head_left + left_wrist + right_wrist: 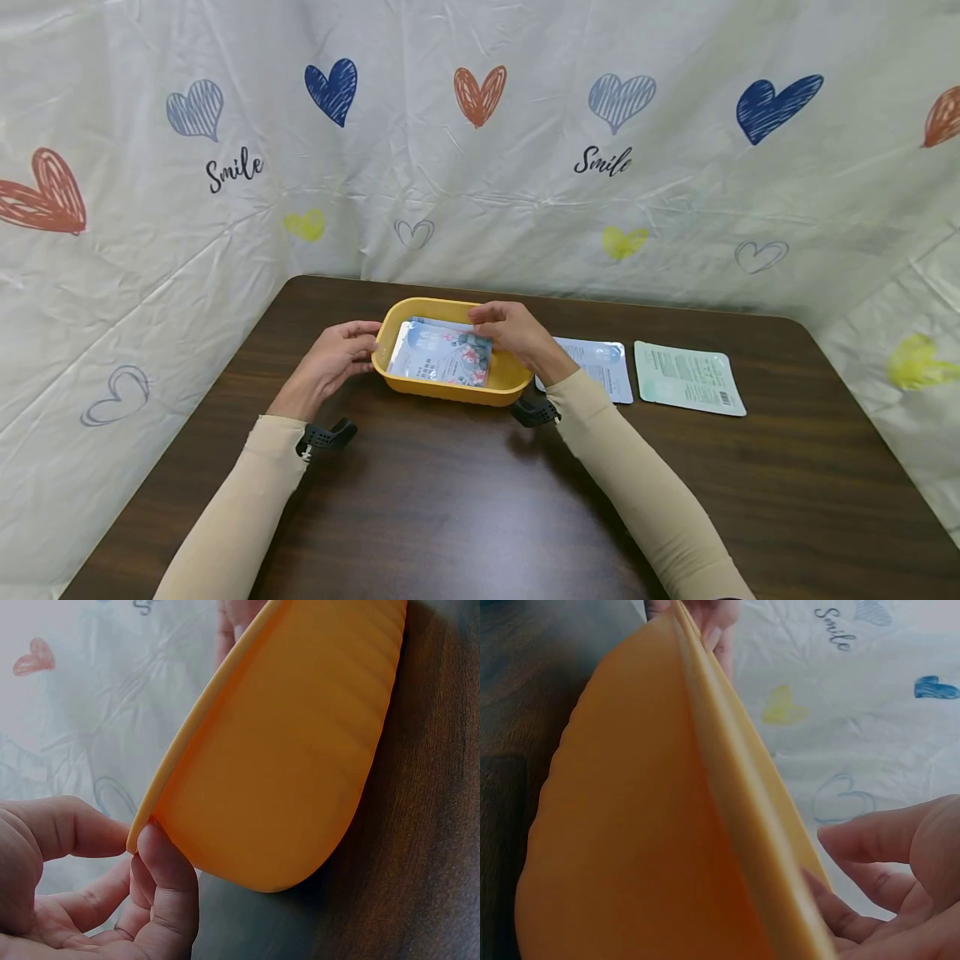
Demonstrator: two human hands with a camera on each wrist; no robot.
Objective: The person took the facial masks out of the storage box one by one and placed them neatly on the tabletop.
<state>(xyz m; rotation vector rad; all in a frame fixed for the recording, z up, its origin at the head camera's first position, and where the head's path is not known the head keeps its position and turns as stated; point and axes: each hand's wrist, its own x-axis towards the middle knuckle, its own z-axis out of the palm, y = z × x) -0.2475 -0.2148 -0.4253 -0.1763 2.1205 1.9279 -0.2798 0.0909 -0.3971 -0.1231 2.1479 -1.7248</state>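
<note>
A yellow plastic basket [423, 386] with rounded corners stands on the table, with shiny light-blue sheet mask packets [442, 354] lying inside; the top one has pink flowers printed on it. My left hand [337, 358] pinches the basket's left rim between thumb and finger, as the left wrist view shows close up. Over the basket's right side is my right hand [517, 333], its fingertips by the packets' upper right corner. In the right wrist view its thumb and fingers [870, 836] are spread apart behind the rim, and nothing shows between them.
Right of the basket a pale blue packet [611, 367] lies flat, partly hidden by my right forearm. Beside it is a pale green packet [686, 377]. The brown wooden table [465, 500] meets a white cloth with printed hearts [480, 208] at the back.
</note>
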